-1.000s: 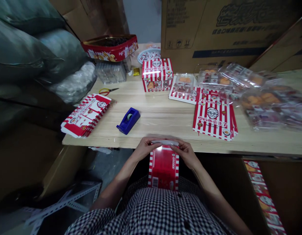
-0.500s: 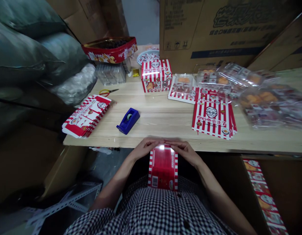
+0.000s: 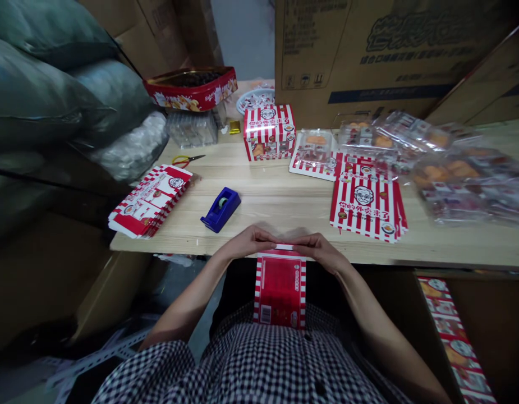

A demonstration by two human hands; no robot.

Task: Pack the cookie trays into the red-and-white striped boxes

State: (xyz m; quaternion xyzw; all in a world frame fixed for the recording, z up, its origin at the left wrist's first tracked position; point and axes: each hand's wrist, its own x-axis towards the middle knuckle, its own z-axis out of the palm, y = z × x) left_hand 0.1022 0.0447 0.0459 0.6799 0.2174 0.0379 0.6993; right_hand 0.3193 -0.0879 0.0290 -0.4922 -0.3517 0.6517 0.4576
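Observation:
A red cardboard box (image 3: 280, 289) with red-and-white striped edges and a barcode rests upright against my checked shirt, below the table's front edge. Its far end has a narrow pale flap (image 3: 284, 247). My left hand (image 3: 255, 241) pinches that flap from the left, thumb on the near side and fingers beyond. From the right, my right hand (image 3: 318, 248) grips the same flap in the same way. The fingertips of the two hands nearly meet at the middle. The box's underside is hidden.
On the table (image 3: 276, 207) sit a blue tape dispenser (image 3: 220, 210), scissors (image 3: 187, 160), flat cartons (image 3: 152, 199) at left, and more cartons (image 3: 364, 205) at right. Behind are a made-up striped box (image 3: 269, 133), a red tin (image 3: 194, 92) and clear snack packs (image 3: 448, 179).
Both hands have drawn up at the box's far end and now pinch its flap, which shows pale between them. Earlier the fingers lay stretched along that edge.

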